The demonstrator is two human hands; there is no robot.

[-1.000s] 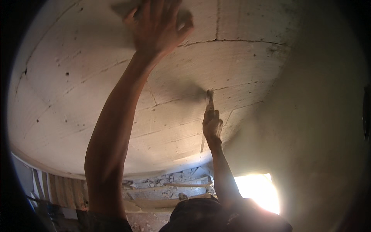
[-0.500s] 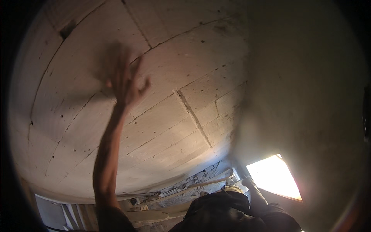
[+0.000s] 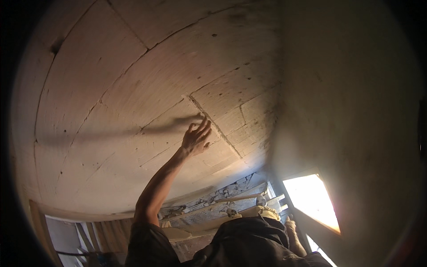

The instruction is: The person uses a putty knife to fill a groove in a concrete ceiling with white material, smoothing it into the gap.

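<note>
Left hand (image 3: 195,139), fingers spread, reaches the block wall (image 3: 133,89) beside its mortar joint (image 3: 213,124).

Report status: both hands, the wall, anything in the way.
Left hand raised, fingers spread, empty, at the block wall near a mortar joint. Right hand low by the lit opening, grip unclear. Nothing blocking.

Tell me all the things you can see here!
block wall: one, pale pinkish-grey blocks with dark joints, fills the left and middle
plastered wall: one, grey, on the right
bright opening: one, white-yellow, lower right
rubble: a heap, grey, far below the wall
wooden planks: a few, light brown, below near the rubble
dark clothing: black, bottom middle
left hand: one, open, fingers spread by the wall
right hand: one, low down by the opening, grip unclear
</note>
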